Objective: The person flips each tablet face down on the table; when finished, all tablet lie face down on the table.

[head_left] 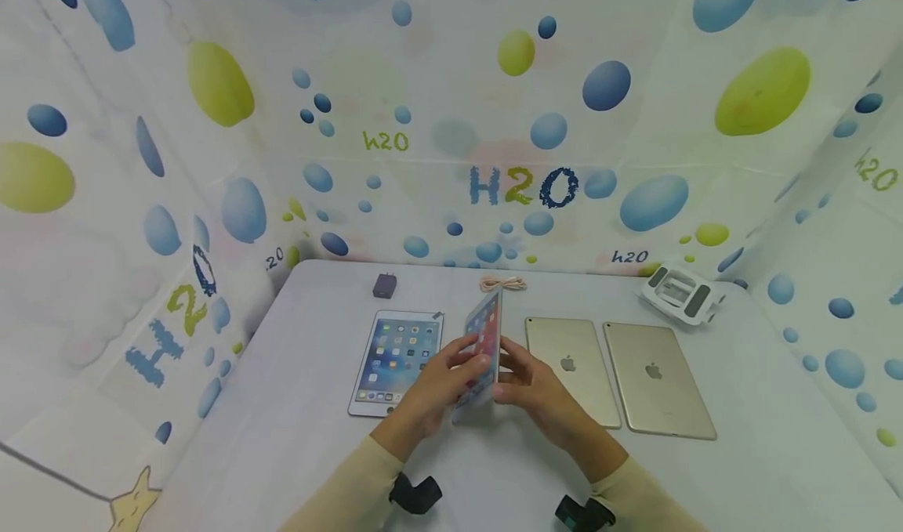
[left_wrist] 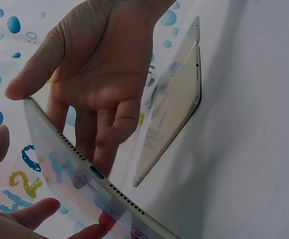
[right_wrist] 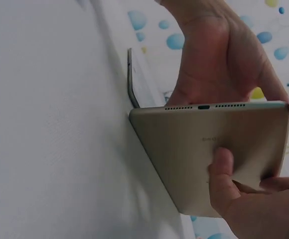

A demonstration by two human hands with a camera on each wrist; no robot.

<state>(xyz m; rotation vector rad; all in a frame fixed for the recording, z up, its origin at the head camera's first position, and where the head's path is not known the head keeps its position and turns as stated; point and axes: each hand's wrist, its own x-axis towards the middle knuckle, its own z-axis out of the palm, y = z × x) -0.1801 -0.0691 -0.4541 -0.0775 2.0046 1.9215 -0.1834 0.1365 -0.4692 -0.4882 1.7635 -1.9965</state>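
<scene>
One tablet [head_left: 487,322], gripped between my left hand [head_left: 443,381] and right hand [head_left: 534,387]; likely inspecting step; next move calls for steady hold.

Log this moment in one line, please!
left hand: screen side; right hand: back side; held tablet: screen facing left; charger: untouched

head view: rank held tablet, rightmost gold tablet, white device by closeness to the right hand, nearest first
1. Held tablet, touching the right hand
2. Rightmost gold tablet, to the hand's right
3. White device, farther back, right
</scene>
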